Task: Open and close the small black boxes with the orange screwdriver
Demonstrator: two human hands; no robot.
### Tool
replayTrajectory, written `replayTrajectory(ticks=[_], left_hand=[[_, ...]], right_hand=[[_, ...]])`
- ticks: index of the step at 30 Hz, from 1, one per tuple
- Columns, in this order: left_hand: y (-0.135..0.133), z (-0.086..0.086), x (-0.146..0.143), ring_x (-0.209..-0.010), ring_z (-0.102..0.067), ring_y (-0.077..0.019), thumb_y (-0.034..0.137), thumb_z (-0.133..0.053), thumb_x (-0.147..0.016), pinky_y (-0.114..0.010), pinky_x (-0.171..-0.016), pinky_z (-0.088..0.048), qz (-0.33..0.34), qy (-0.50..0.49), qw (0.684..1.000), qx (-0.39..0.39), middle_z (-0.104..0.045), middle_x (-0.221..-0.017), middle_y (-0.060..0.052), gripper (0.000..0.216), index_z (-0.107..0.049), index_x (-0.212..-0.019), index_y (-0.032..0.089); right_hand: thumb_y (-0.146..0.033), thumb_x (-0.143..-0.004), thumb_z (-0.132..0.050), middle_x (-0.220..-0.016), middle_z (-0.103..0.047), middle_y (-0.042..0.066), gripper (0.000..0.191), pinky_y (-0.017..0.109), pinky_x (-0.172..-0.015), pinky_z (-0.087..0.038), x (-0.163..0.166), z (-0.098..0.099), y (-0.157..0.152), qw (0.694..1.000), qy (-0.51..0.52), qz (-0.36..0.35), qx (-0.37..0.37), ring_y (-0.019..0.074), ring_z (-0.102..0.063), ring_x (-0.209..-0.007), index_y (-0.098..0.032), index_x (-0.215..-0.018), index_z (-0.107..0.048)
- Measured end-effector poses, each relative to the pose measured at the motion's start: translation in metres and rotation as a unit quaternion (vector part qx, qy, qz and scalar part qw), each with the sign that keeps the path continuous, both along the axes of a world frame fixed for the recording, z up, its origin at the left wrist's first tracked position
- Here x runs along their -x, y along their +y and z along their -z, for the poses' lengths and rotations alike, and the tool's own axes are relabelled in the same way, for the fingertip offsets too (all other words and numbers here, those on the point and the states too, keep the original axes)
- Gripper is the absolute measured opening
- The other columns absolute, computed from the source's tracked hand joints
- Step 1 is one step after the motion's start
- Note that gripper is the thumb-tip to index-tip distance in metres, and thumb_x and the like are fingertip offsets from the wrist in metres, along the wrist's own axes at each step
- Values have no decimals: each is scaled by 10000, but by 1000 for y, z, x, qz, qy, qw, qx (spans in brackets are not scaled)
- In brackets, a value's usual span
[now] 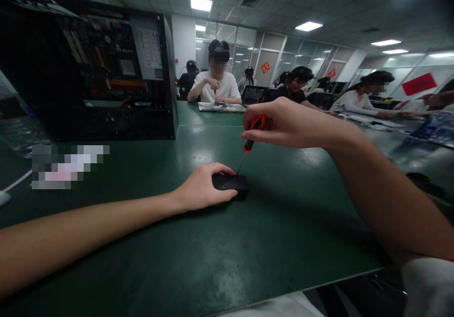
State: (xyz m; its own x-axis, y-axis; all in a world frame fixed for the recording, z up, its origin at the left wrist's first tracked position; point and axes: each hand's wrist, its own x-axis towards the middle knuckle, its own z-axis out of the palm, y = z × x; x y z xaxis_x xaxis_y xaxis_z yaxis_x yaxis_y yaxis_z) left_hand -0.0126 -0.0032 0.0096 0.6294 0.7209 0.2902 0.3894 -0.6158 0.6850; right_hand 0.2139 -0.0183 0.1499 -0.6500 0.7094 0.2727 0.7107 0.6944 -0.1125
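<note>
A small black rectangular box [241, 188] lies on the green tabletop in front of me; its exact kind does not show. My left hand [204, 187] grips it from the left, thumb along the near side and fingers along the far side. My right hand [280, 123] is closed around the red-and-black handle of a screwdriver [249, 145]. The thin shaft slants down to the left, and its tip meets the top of the box. Whether the tip sits in a screw is too small to tell.
An opened black computer case [170, 80] stands at the back left of the green table [213, 269]. Left of it are a clear plastic bottle [21, 127], a blurred-out item [71, 165] and a white cable [16, 183]. Several people work at tables beyond.
</note>
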Motion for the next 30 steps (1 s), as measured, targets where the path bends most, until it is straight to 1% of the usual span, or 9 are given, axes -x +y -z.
replayTrajectory(ticks=[2,5,7,10,15,21,27,28,30], left_hand=[[-1,1,0,-995,-696,-247,320,-786,-766,-349,-906,-529,-2,-3,1000,-7,-758,-1112,-66,402,-741,-1134,166],[0,1,0,-1003,-695,-247,325,-785,-773,-345,-899,-528,7,-8,1000,-5,-757,-1120,-70,394,-743,-1133,168],[0,2,0,-992,-697,-245,324,-789,-773,-340,-887,-526,11,-12,1000,-1,-758,-1110,-68,388,-746,-1126,170],[0,1,0,-958,-699,-236,306,-794,-769,-331,-861,-526,15,-16,1000,8,-761,-1070,-63,375,-747,-1113,165],[0,1,0,-957,-695,-234,298,-795,-768,-328,-861,-522,22,-25,999,15,-756,-1060,-71,388,-737,-1120,146],[1,2,0,-971,-696,-235,294,-792,-774,-322,-869,-523,31,-32,999,13,-755,-1076,-67,363,-735,-1106,161],[1,4,0,-975,-695,-241,314,-790,-780,-326,-867,-518,33,-34,999,4,-752,-1081,-68,372,-730,-1114,161],[1,4,0,-978,-695,-240,315,-789,-781,-326,-870,-517,34,-35,999,6,-751,-1083,-68,374,-729,-1116,161],[1,3,0,-973,-693,-237,314,-785,-786,-325,-870,-516,33,-33,999,12,-750,-1080,-68,375,-727,-1122,157]], right_hand=[[-423,-900,-620,-896,-709,43,278,266,-660,-436,0,0,0,1000,9,-19,8,157,-626,-767,-172,-1000,-688],[-337,-868,-643,-995,-720,52,244,284,-728,-490,-2,-3,-4,997,25,-61,40,176,-655,-851,-181,-1047,-695],[-307,-859,-646,-999,-722,54,224,296,-773,-511,-1,-5,-9,995,45,-81,46,183,-659,-880,-181,-1037,-696],[-292,-857,-653,-986,-724,57,202,301,-788,-527,4,-5,-15,991,74,-103,40,183,-659,-883,-178,-1021,-686],[-241,-852,-652,-975,-727,46,166,321,-795,-531,13,-1,-19,992,66,-101,47,184,-665,-874,-192,-1008,-680],[-236,-854,-631,-988,-728,40,182,275,-752,-524,14,2,-17,992,55,-106,50,164,-672,-869,-190,-1021,-687],[-303,-892,-647,-961,-727,50,176,269,-727,-510,13,2,-15,989,45,-126,64,160,-663,-835,-175,-1001,-699],[-302,-899,-640,-977,-726,51,177,271,-733,-511,13,2,-15,988,49,-132,61,160,-662,-843,-177,-1009,-700],[-273,-899,-631,-1070,-717,60,188,282,-774,-517,15,3,-16,987,53,-146,48,164,-662,-899,-188,-1052,-701]])
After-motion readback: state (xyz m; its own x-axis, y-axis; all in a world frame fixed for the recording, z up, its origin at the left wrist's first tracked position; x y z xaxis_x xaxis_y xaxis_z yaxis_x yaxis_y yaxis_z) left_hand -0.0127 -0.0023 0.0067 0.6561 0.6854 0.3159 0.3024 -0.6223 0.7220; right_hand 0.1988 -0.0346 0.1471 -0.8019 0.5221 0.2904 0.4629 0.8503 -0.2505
